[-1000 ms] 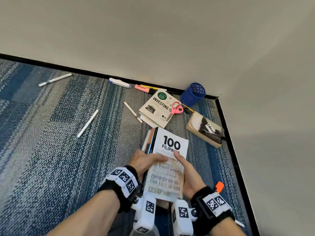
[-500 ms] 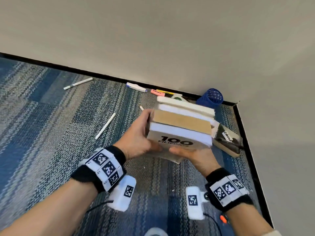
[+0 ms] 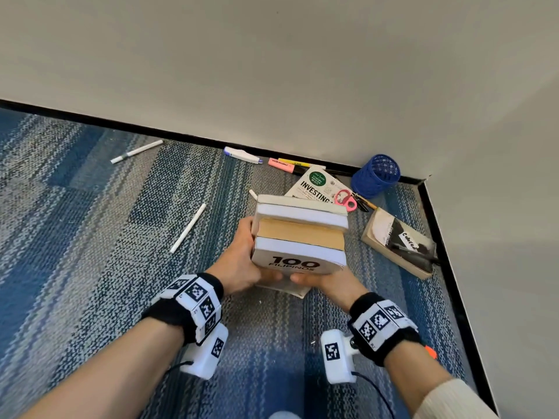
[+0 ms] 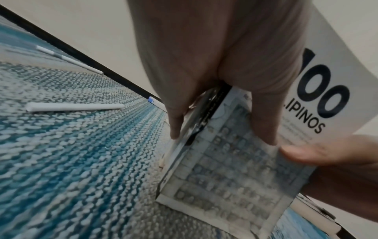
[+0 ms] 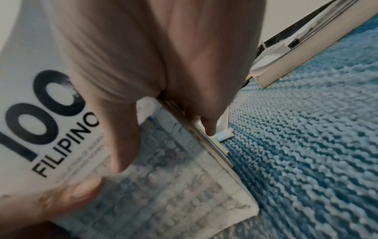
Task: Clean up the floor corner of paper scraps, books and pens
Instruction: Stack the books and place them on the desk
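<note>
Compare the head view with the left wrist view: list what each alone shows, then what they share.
Only the head view shows the blue mesh pen cup in the corner, the pink scissors on the Investing book, the highlighters by the baseboard, and the page edges of the stack of books.

Only the left wrist view shows the grid of small pictures low on the 100 Filipinos cover.

Both show the left hand and right hand gripping the stack, and a white pen on the carpet.
</note>
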